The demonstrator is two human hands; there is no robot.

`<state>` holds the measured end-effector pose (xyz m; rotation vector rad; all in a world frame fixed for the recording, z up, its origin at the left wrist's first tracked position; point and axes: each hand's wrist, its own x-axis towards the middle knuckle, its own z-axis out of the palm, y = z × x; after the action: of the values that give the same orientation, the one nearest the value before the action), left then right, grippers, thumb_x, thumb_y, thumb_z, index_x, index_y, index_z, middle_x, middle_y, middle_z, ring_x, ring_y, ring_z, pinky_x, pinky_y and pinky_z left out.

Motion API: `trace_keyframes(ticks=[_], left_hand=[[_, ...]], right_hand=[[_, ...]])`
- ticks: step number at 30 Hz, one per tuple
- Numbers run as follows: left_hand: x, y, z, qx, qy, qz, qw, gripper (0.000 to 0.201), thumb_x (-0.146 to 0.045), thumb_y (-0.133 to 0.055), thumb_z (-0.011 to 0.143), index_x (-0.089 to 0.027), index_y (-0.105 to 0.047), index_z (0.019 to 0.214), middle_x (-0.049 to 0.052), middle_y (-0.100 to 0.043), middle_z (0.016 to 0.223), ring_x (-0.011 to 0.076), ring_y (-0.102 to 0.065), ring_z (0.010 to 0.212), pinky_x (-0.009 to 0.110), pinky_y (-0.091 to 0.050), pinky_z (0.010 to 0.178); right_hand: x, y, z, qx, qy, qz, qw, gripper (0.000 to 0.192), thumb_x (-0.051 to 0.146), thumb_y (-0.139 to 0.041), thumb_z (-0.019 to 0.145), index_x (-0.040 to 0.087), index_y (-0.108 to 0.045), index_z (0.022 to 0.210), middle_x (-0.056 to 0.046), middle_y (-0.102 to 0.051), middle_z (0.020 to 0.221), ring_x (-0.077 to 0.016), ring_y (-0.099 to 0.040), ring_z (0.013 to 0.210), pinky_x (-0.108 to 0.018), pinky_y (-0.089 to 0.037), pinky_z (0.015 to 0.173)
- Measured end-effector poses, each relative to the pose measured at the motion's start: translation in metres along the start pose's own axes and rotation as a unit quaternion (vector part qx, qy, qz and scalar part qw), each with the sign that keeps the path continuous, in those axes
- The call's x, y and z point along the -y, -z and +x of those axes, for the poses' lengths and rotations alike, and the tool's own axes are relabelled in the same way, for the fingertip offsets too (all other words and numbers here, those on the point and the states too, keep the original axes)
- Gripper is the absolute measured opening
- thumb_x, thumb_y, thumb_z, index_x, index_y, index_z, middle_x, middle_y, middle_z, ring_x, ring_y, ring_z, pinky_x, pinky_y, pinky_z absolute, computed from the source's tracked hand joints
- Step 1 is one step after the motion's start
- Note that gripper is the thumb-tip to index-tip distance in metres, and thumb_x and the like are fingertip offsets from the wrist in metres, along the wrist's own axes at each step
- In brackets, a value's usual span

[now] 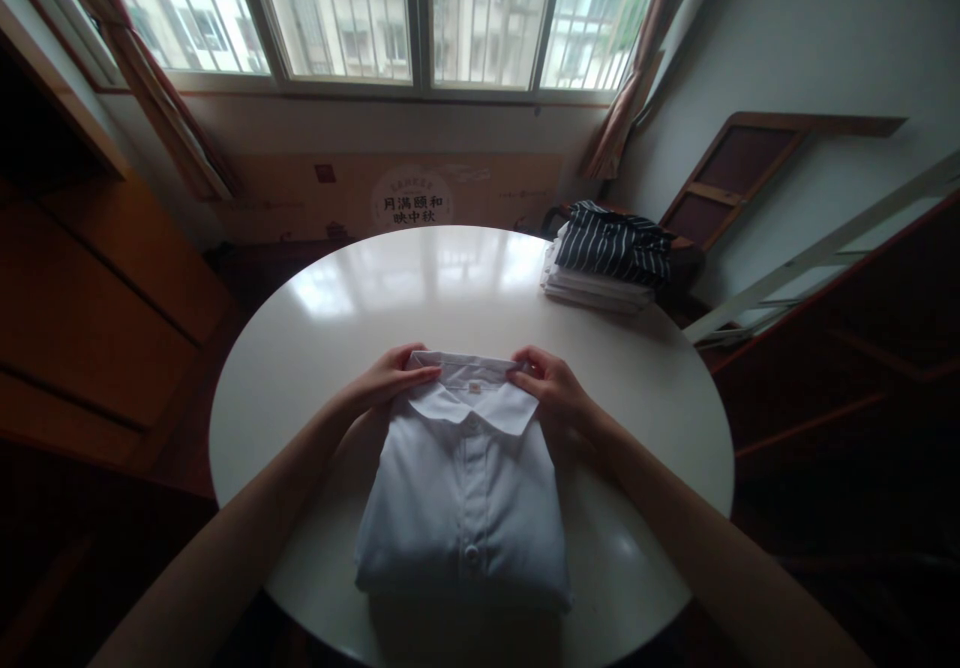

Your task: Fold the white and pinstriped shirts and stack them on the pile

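A white collared shirt (472, 508), folded into a neat rectangle, lies front up on the table before me. Its button placket runs down the middle, and a small label shows inside the neck. My left hand (394, 376) pinches the left side of the collar between thumb and fingers. On the other side, my right hand (551, 383) grips the collar in the same way. The fingertips behind the collar are partly hidden.
The shirt rests on a glossy white oval table (300, 428). Toward its back right edge stands a pile of folded white clothes (592, 290) with a black-and-white striped garment (615, 243) on top. Beyond are a long printed box (300, 193) and barred windows (420, 13).
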<state>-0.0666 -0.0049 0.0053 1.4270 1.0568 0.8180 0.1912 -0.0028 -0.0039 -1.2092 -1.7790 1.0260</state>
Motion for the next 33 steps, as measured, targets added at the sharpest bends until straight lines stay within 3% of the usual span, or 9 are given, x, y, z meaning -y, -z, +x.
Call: trace_keyframes(ticks=[4,9,15,21,33], left_hand=[[0.001,-0.002,0.000,-0.048,-0.047,0.024,0.997,0.033,-0.040,-0.065,0.063,-0.015,-0.053,0.080,-0.002,-0.053,0.066,0.0083,-0.049,0.058,0.018,-0.038,0.050],[0.002,0.002,0.001,-0.172,-0.101,0.098,0.975,0.030,-0.042,-0.063,0.064,-0.016,-0.051,0.072,-0.004,-0.047,0.061,0.0074,-0.044,0.056,0.018,-0.035,0.048],[0.002,0.008,0.004,-0.294,-0.121,0.161,0.934,0.029,-0.042,-0.061,0.064,-0.017,-0.048,0.069,-0.004,-0.047,0.060,0.0085,-0.044,0.056,0.018,-0.035,0.050],[0.001,0.007,0.004,-0.310,-0.123,0.209,0.919,0.026,-0.041,-0.059,0.066,-0.017,-0.049,0.071,-0.004,-0.049,0.061,0.0089,-0.044,0.058,0.019,-0.036,0.052],[0.001,0.007,0.004,-0.308,-0.132,0.190,0.923,0.026,-0.040,-0.060,0.065,-0.018,-0.049,0.071,-0.004,-0.049,0.061,0.0091,-0.045,0.058,0.019,-0.036,0.052]], right_hand=[[0.002,0.002,-0.001,-0.008,0.004,0.013,1.000,0.019,0.035,-0.058,0.070,0.019,-0.056,0.080,0.000,-0.056,0.073,-0.0142,-0.051,0.067,-0.026,-0.041,0.059],[0.001,0.003,0.001,-0.023,0.028,0.071,0.997,0.032,0.035,-0.062,0.068,0.020,-0.053,0.095,-0.004,-0.058,0.092,-0.0173,-0.055,0.084,-0.031,-0.045,0.072],[0.000,0.003,0.004,0.055,0.025,0.133,0.989,0.043,0.035,-0.064,0.069,0.021,-0.048,0.106,-0.007,-0.058,0.103,-0.0175,-0.057,0.087,-0.035,-0.046,0.078],[0.002,0.003,0.002,0.069,0.023,0.132,0.989,0.048,0.035,-0.063,0.069,0.023,-0.045,0.112,-0.006,-0.058,0.102,-0.0167,-0.057,0.084,-0.034,-0.047,0.075],[0.006,0.003,0.002,0.071,0.020,0.122,0.990,0.046,0.036,-0.063,0.069,0.021,-0.047,0.109,-0.007,-0.059,0.100,-0.0165,-0.057,0.082,-0.032,-0.048,0.071]])
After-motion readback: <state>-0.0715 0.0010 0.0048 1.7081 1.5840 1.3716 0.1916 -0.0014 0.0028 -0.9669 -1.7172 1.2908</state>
